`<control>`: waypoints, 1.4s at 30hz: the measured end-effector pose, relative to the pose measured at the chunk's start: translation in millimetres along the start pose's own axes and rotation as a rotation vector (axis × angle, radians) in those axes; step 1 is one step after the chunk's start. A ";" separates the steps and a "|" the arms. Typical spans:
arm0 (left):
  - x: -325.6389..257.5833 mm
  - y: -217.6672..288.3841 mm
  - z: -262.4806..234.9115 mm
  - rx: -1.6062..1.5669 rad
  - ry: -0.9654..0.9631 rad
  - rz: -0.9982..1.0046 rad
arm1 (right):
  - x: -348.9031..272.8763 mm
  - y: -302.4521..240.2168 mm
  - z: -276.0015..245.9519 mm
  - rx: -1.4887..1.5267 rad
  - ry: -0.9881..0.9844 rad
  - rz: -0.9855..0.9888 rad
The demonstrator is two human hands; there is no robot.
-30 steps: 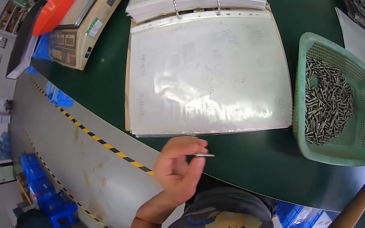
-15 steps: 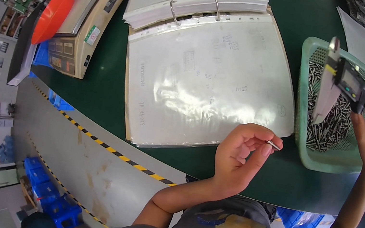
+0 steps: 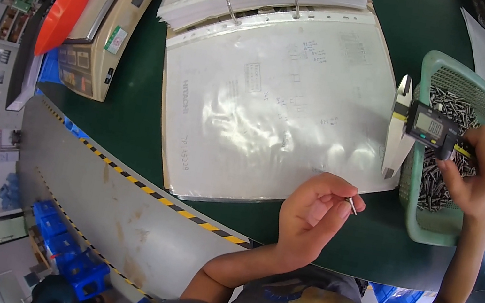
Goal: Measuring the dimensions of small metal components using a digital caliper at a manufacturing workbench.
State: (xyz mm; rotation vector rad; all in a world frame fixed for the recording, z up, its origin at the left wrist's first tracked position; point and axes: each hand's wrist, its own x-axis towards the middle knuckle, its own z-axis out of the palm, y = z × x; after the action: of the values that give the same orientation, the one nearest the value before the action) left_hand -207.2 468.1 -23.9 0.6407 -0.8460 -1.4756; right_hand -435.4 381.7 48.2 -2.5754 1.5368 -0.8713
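Observation:
Between the thumb and fingertips of my left hand is a small metal pin, pinched just above the lower right edge of the binder page. My right hand is wrapped round a digital caliper with a black display body. Its jaws look closed together, with nothing visible between them, and they hang over the page's right edge. Under the caliper and right hand stands a green plastic basket holding a heap of similar metal pins, partly hidden by the hand.
An open ring binder with plastic-sleeved pages covers the middle of the green table. At the left stands a beige weighing scale beside an orange-red tray. White paper lies behind the basket. Blue crates sit on the floor.
The caliper has moved left and turned so its display faces up, away from over the basket's middle. My left hand has shifted slightly left and down, and the pin's tilt has changed.

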 end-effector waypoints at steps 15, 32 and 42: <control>-2.7 1.1 -1.7 0.013 -0.078 -0.082 | -2.9 2.7 7.6 0.025 -0.055 -0.078; -1.3 4.7 -3.8 0.133 -0.186 -0.060 | -0.9 3.3 8.1 0.019 -0.056 -0.108; -3.6 1.5 -1.0 0.049 -0.157 -0.072 | -2.6 3.1 6.5 0.016 -0.075 -0.086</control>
State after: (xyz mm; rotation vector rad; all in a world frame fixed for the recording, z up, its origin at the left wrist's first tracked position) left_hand -205.3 471.6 -23.6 0.6025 -0.9916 -1.5895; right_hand -435.7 380.6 40.6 -2.6483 1.4039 -0.7799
